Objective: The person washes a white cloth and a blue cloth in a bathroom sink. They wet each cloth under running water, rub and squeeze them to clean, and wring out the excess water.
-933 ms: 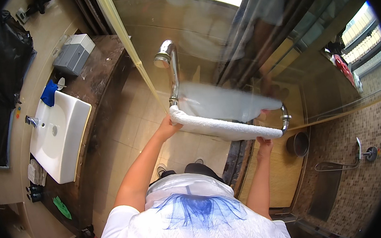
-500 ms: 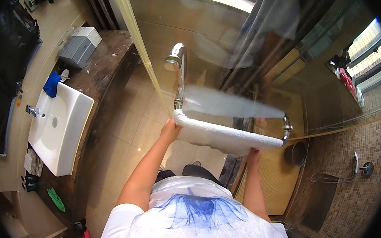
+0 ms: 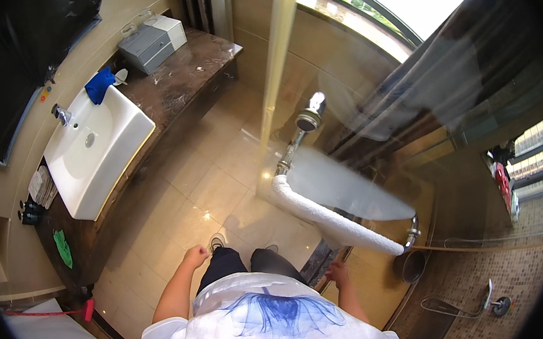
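L hand (image 3: pixel 195 256) + R hand (image 3: pixel 338 273) came off white towel (image 3: pixel 336 217), now fwd of both; can't tell if open/closed tbh.

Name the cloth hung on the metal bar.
The white towel, draped along it; the blue cloth is at the sink, the green one on the counter.
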